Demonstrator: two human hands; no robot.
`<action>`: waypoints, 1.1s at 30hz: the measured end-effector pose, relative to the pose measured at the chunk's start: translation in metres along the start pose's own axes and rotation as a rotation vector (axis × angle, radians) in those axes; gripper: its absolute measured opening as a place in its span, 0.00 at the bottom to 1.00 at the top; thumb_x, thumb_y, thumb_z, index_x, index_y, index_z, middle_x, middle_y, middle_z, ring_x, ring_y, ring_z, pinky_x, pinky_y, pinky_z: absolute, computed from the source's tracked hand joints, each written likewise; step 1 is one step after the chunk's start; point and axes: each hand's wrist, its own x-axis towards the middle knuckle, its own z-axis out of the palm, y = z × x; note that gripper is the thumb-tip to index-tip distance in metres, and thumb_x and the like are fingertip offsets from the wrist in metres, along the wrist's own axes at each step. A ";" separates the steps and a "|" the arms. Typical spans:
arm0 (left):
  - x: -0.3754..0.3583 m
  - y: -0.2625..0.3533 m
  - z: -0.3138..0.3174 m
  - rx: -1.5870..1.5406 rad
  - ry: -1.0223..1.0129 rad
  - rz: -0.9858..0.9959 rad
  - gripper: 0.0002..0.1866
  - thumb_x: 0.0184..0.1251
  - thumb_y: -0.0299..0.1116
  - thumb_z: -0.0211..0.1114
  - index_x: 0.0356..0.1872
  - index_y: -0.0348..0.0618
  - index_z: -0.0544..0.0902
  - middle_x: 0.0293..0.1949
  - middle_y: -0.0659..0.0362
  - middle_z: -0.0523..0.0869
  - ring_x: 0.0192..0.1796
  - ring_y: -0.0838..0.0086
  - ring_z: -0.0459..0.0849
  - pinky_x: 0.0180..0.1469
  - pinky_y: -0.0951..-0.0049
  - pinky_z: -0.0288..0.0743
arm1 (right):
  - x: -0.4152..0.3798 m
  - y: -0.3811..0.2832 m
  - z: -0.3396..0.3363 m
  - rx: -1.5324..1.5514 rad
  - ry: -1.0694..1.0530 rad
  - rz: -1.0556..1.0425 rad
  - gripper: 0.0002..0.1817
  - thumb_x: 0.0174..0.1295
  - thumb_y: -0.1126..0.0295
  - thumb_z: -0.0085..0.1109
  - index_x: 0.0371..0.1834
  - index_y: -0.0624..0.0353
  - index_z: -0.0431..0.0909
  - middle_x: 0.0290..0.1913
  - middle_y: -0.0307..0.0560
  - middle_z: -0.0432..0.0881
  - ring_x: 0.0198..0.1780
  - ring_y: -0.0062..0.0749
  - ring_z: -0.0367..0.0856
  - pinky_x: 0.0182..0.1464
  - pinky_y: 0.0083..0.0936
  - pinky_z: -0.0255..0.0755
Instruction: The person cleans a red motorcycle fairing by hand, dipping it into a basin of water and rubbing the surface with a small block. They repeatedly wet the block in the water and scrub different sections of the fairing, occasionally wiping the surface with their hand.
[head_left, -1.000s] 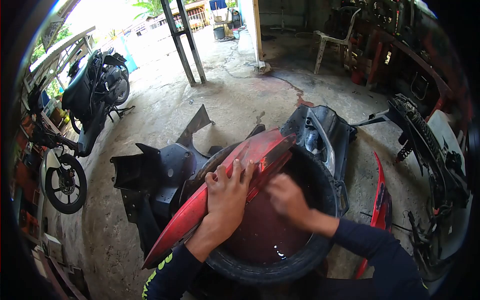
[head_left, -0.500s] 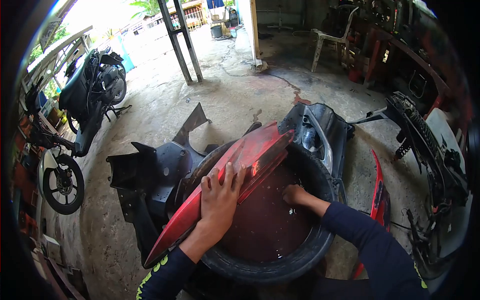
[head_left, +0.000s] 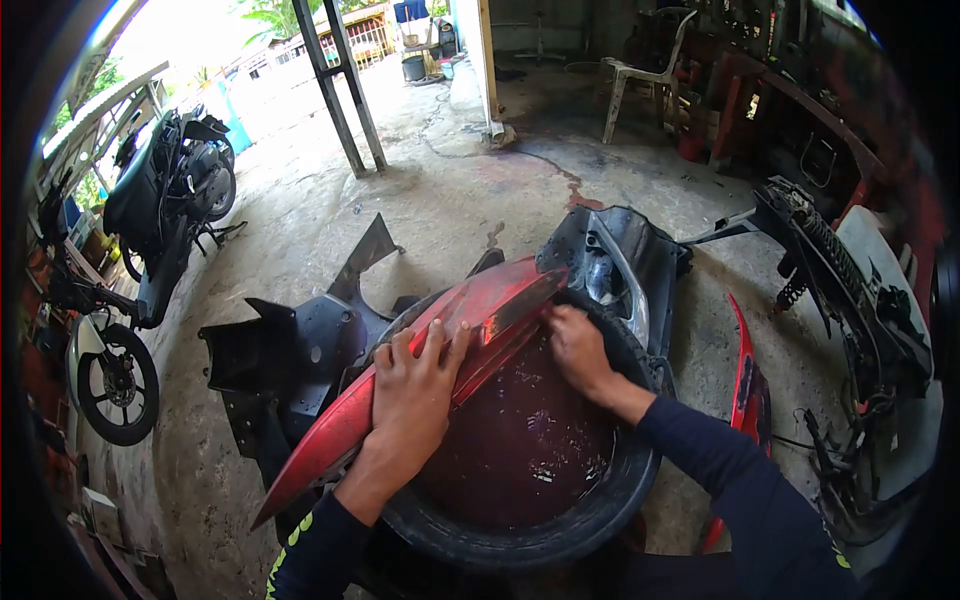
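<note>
A red motorcycle fairing panel [head_left: 335,425], scuffed dark at its upper end, leans across a round black tub [head_left: 510,548]. Dark reddish water [head_left: 505,440] with some bubbles fills the tub. My left hand [head_left: 412,395] holds the panel, its fingers spread over the upper face; the thumb is hidden. At the panel's lower right edge, near its far end, is my right hand [head_left: 582,352], closed above the water. Whatever its curled fingers hold, if anything, is hidden.
Black plastic body parts [head_left: 300,345] lie left of the tub, and a dark part with a grey bar [head_left: 620,265] lies behind it. On the right are another red panel [head_left: 745,375] and a motorcycle frame [head_left: 830,270]. A motorcycle [head_left: 165,215] stands left; a plastic chair [head_left: 650,75] is behind.
My right hand has risen from the water surface and moved up and left to the panel's edge. My left hand remains on the panel. The camera view has shifted slightly.
</note>
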 end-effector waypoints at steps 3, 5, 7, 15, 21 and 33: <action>0.000 -0.007 -0.007 -0.072 -0.042 0.012 0.57 0.39 0.33 0.82 0.78 0.53 0.63 0.70 0.53 0.72 0.67 0.52 0.70 0.66 0.51 0.65 | -0.003 -0.018 -0.006 0.059 -0.018 -0.108 0.19 0.60 0.77 0.56 0.56 0.64 0.82 0.55 0.56 0.82 0.60 0.51 0.80 0.64 0.40 0.75; -0.002 -0.005 -0.007 -0.059 -0.048 0.018 0.57 0.38 0.33 0.82 0.78 0.52 0.63 0.70 0.53 0.72 0.67 0.52 0.70 0.66 0.51 0.65 | 0.002 0.005 -0.003 0.078 -0.018 0.035 0.20 0.59 0.76 0.57 0.56 0.63 0.83 0.55 0.55 0.83 0.60 0.50 0.80 0.64 0.40 0.75; -0.002 -0.008 -0.007 -0.061 -0.049 0.022 0.58 0.38 0.33 0.82 0.78 0.52 0.63 0.70 0.53 0.71 0.67 0.52 0.71 0.66 0.51 0.66 | 0.007 0.009 -0.002 0.084 -0.046 0.112 0.19 0.59 0.76 0.58 0.54 0.63 0.83 0.54 0.55 0.83 0.60 0.50 0.80 0.63 0.40 0.76; -0.003 -0.008 -0.004 -0.043 -0.046 0.036 0.59 0.37 0.34 0.83 0.78 0.53 0.62 0.70 0.53 0.71 0.66 0.52 0.71 0.65 0.51 0.66 | 0.011 0.012 -0.002 0.073 -0.084 0.099 0.14 0.61 0.73 0.59 0.48 0.64 0.84 0.52 0.58 0.84 0.57 0.53 0.82 0.61 0.41 0.76; -0.001 -0.012 -0.006 -0.076 -0.015 0.020 0.57 0.37 0.32 0.82 0.77 0.56 0.64 0.68 0.56 0.72 0.66 0.54 0.71 0.62 0.50 0.68 | 0.016 0.024 -0.006 0.137 -0.084 0.137 0.13 0.62 0.72 0.59 0.48 0.65 0.84 0.53 0.56 0.84 0.57 0.51 0.83 0.61 0.41 0.77; 0.005 -0.013 -0.011 -0.058 -0.073 0.020 0.57 0.38 0.34 0.81 0.78 0.54 0.63 0.68 0.56 0.72 0.65 0.55 0.72 0.63 0.49 0.68 | -0.008 -0.059 -0.001 0.210 -0.084 -0.078 0.25 0.54 0.76 0.63 0.59 0.52 0.84 0.61 0.55 0.82 0.69 0.42 0.77 0.71 0.36 0.71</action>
